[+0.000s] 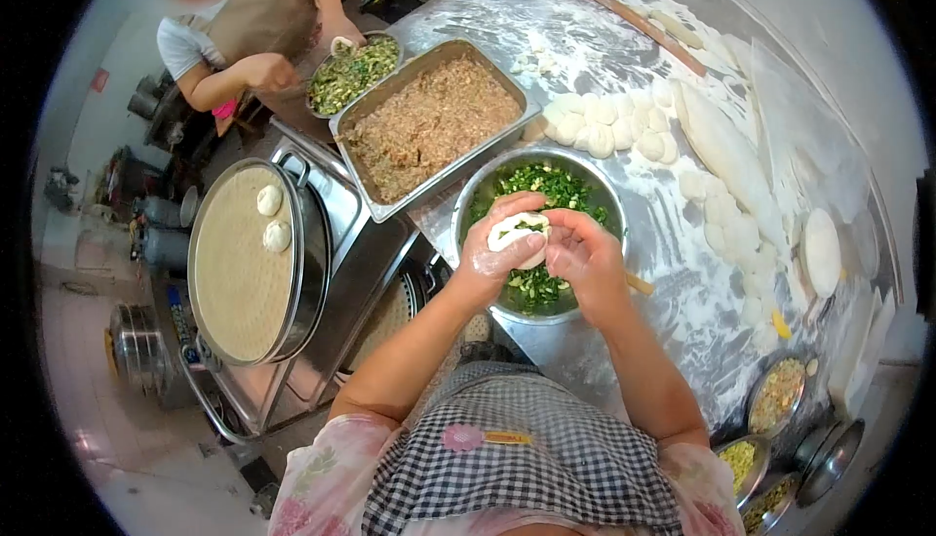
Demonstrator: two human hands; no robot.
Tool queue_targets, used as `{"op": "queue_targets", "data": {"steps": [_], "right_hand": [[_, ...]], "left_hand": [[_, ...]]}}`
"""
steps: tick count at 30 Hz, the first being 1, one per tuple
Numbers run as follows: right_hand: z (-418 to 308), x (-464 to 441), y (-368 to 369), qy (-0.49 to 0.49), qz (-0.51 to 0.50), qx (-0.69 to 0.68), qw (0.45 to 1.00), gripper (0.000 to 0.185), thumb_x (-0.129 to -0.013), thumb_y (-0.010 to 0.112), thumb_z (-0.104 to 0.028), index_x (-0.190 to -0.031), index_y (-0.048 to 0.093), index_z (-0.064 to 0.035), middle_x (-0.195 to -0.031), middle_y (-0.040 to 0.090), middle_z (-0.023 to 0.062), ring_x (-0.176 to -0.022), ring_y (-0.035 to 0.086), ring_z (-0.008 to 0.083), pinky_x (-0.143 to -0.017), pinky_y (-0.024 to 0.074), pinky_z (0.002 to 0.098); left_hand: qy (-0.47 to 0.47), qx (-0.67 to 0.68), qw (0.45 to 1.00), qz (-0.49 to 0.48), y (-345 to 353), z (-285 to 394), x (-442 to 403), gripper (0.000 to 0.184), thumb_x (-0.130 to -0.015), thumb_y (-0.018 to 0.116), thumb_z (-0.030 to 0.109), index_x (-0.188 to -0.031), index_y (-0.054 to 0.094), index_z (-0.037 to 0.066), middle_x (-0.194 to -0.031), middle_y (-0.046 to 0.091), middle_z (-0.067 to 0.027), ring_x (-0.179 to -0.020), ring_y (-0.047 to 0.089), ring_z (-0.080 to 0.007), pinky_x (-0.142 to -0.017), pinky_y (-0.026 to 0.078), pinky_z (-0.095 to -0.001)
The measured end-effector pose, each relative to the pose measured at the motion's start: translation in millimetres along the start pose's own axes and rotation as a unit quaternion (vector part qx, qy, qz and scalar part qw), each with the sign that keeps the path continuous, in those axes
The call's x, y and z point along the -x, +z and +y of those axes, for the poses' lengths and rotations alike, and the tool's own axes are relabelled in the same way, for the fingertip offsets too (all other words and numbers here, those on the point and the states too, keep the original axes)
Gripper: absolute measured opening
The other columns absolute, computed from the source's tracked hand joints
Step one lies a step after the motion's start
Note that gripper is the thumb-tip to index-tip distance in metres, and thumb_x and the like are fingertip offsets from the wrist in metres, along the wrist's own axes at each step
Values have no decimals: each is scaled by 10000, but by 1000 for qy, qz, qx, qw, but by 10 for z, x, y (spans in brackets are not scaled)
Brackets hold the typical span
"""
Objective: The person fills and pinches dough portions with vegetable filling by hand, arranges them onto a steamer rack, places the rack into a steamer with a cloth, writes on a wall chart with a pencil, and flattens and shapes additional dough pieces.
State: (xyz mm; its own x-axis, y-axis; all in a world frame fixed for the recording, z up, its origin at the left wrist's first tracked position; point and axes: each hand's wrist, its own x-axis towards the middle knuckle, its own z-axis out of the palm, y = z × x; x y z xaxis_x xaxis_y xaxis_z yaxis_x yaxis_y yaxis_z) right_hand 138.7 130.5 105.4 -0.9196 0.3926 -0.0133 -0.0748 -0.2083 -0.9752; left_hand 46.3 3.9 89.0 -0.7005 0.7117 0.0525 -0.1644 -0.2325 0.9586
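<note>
A white dough bun [517, 236] with green filling showing in its opening rests in my left hand [487, 255], whose fingers curl around it. My right hand [585, 253] pinches the bun's edge on the right side. Both hands are above a steel bowl [618, 206] of chopped green filling [546, 183]. A wooden handle [640, 284] sticks out at the bowl's right rim. To the left, a round steamer tray [239, 282] carries two closed buns, one [269, 200] above the other [277, 237].
A steel pan [349, 136] of minced filling stands beyond the bowl. Flattened dough pieces [595, 126], a long dough roll [726, 151] and a rolling pin [643, 29] lie on the floured table [468, 14]. A co-worker [258, 24] stands at a bowl upper left. Several bowls [777, 395] stand lower right.
</note>
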Motion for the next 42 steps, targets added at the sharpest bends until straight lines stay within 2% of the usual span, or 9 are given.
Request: {"op": "queue_targets", "data": {"steps": [3, 7, 18, 20, 25, 28, 34, 39, 42], "right_hand": [[-180, -8, -53, -81, -37, 240, 967, 215, -764, 609, 3, -974, 575, -28, -787, 570, 47, -658, 543, 97, -586, 450, 244], [-362, -105, -127, -18, -115, 173, 978, 144, -750, 601, 11, -888, 564, -9, -786, 570, 69, -652, 542, 122, -597, 446, 253], [-274, 51, 608, -317, -172, 498, 789, 195, -795, 548, -61, -984, 592, -73, -990, 597, 118, -865, 576, 306, -684, 472, 349], [-222, 93, 803, -256, -199, 524, 787, 167, -815, 540, -85, -963, 616, -79, -990, 585, 108, -881, 563, 304, -701, 465, 346], [-177, 63, 1354, -183, -143, 345, 909, 175, -811, 543, -16, -964, 629, -23, -906, 575, 102, -834, 570, 231, -707, 450, 308], [94, 117, 1522, -27, -210, 337, 917, 203, -816, 533, 10, -1001, 617, -2, -881, 585, 106, -813, 570, 205, -727, 442, 284], [760, 507, 2058, 63, -323, 324, 887, 186, -823, 543, 16, -997, 608, 5, -855, 582, 65, -793, 576, 131, -705, 456, 238], [860, 668, 2510, 102, -346, 358, 861, 193, -829, 555, -50, -1008, 614, -7, -934, 619, 148, -843, 611, 272, -746, 473, 321], [953, 770, 2570, 137, -336, 361, 859, 198, -836, 553, -62, -1016, 611, -6, -947, 614, 155, -865, 607, 278, -758, 470, 331]], "left_hand": [[11, -122, 991, -45, 20, 94, 22, 723, -714, 750, 245, -1317, 423, 15, -1269, 448, -119, -1140, 461, -209, -972, 355, -323], [58, -180, 976, -105, 33, 253, 80, 992, -647, 801, 284, -1416, 222, 46, -1318, 459, -168, -1179, 478, -221, -981, 355, -307], [138, -312, 937, -82, -544, 263, 304, 380, -700, 703, 157, -1057, 619, 59, -1172, 561, -127, -1100, 517, -259, -920, 415, -356], [128, -374, 916, -67, -768, 140, 457, 309, -729, 667, 207, -994, 624, 54, -1074, 585, -127, -1037, 536, -259, -884, 431, -360], [-220, 47, 971, 81, -1393, 266, 1269, 315, -880, 538, 302, -1010, 599, 22, -984, 609, -102, -955, 573, -219, -822, 471, -340], [-230, 241, 924, 186, -1872, -7, 1954, 350, -901, 510, 351, -968, 595, 18, -1008, 617, -134, -905, 602, -237, -812, 505, -377], [-45, 32, 937, 344, -2842, 366, 2410, 378, -919, 471, 395, -870, 582, 36, -950, 637, -134, -740, 616, -207, -697, 506, -320], [102, -272, 894, 340, -3525, 690, 2012, 415, -896, 504, 386, -1053, 584, 10, -1095, 596, -152, -958, 577, -235, -881, 436, -329], [33, -490, 845, 213, -3846, 433, 2003, 513, -845, 580, 319, -1263, 476, 40, -1253, 509, -174, -1148, 483, -268, -976, 372, -367]]}}
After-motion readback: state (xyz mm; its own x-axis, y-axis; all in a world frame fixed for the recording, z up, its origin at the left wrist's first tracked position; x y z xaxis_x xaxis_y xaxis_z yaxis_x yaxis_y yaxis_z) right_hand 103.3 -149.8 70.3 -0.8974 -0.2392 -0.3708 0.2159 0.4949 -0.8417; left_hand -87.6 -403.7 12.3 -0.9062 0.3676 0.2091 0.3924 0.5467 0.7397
